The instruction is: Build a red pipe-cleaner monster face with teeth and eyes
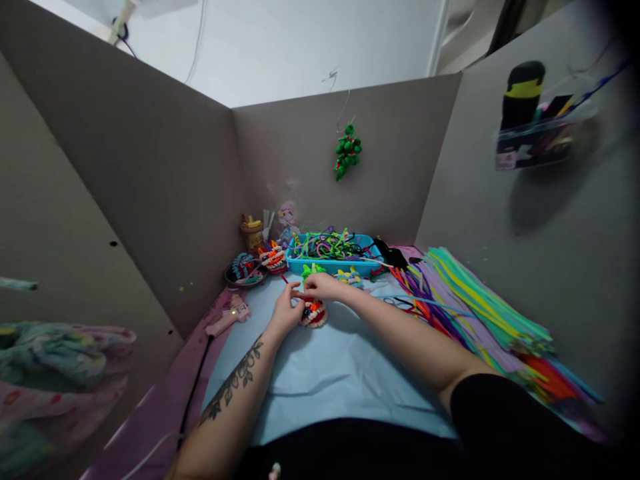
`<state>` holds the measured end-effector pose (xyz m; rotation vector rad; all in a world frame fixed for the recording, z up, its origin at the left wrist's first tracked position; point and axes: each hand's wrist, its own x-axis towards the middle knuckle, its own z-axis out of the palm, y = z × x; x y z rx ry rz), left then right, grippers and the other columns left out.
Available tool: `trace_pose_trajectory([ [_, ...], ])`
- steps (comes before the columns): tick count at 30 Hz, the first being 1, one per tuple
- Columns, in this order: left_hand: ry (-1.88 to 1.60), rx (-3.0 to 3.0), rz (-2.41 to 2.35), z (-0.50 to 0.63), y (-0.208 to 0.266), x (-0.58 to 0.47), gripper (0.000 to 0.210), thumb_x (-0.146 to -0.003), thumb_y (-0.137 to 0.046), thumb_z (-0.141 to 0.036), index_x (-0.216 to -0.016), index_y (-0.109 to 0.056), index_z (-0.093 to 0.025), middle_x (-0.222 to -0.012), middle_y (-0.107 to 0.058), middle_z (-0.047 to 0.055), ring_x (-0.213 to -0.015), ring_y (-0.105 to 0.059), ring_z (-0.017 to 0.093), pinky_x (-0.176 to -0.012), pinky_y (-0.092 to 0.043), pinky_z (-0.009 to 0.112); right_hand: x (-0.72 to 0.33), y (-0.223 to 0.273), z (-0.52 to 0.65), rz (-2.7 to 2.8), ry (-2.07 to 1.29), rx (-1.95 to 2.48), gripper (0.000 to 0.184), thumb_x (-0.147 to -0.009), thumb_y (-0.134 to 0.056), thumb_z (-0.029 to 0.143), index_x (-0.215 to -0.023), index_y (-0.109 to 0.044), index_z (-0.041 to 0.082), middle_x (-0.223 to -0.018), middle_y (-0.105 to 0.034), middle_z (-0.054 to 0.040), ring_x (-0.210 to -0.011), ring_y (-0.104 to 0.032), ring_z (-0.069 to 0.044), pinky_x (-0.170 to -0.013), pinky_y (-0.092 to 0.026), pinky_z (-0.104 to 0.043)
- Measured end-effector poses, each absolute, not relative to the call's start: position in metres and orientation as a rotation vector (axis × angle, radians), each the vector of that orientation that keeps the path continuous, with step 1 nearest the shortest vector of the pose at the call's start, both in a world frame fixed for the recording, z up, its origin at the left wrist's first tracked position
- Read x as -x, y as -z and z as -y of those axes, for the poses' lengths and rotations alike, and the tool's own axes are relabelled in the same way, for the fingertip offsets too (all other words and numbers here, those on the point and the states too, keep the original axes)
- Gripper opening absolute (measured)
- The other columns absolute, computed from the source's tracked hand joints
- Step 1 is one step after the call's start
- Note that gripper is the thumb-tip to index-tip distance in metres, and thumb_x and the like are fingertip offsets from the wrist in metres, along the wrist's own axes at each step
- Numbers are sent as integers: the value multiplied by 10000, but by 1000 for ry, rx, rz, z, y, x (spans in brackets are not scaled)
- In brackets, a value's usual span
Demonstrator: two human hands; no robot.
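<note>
On the blue sheet [340, 373], a red-white piece [315, 319] sits mid-scene. The left hand [286, 312], curled, touches its left side; the right hand [323, 287] bends over its far side. I cannot tell what the 2 pinch. Farther lies a tray [327, 268].

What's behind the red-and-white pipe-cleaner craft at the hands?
Behind the red-and-white pipe-cleaner craft: a bright green craft, then the blue plastic tray. The right hand covers the green craft's lower part; what lies behind the hand can't be seen.
</note>
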<state>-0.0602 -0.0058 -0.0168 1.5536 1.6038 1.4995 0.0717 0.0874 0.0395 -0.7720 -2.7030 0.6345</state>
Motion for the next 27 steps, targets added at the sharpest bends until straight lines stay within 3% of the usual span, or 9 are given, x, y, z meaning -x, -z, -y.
trace_pose_trajectory([
  [6, -1496, -1536, -1587, 2, 21, 61, 485, -629, -560, -126, -1106, -504, -196, -882, -686, 44, -719, -625, 156, -532, -405, 215, -70, -31, -93, 2536, -1098, 928, 165, -745, -630, 276, -665, -622, 132, -554, -572, 30, -550, -505, -84, -515, -355, -167],
  [11, -1499, -1519, -1563, 4, 18, 60, 473, -633, -565, -140, -1098, -500, -188, -863, -684, 41, -719, -628, 156, -561, -429, 224, -75, -32, -96, 2464, -1235, 912, 153, -698, -655, 274, -656, -639, 128, -536, -581, 28, -541, -521, -94, -532, -391, -179],
  [15, -1536, -1488, -1567, 6, 13, 58, 439, -652, -557, -156, -1087, -499, -186, -849, -677, 38, -741, -632, 164, -663, -473, 270, -87, -43, -99, 2312, -1295, 745, 210, -728, -615, 308, -782, -681, 116, -707, -661, -15, -645, -568, -116, -610, -420, -204],
  [18, -1570, -1444, -1536, 5, 14, 58, 417, -669, -546, -158, -1083, -499, -186, -861, -675, 43, -771, -634, 167, -711, -481, 291, -94, -49, -99, 2260, -1222, 691, 216, -754, -578, 261, -861, -682, 105, -817, -678, -48, -714, -589, -127, -664, -436, -218],
  [24, -1588, -1502, -1584, 6, 13, 54, 435, -643, -582, -146, -1068, -504, -195, -835, -675, 30, -769, -633, 174, -724, -471, 298, -89, -49, -84, 2613, -662, 606, 102, -715, -609, 150, -763, -698, 142, -757, -655, -23, -764, -568, -143, -676, -399, -217],
  [27, -1582, -1542, -1670, 4, 12, 52, 446, -626, -590, -129, -1059, -505, -193, -829, -672, 23, -749, -634, 169, -751, -463, 307, -83, -46, -83, 2665, -556, 587, 101, -728, -607, 127, -761, -699, 149, -757, -637, -19, -779, -557, -140, -690, -391, -213],
])
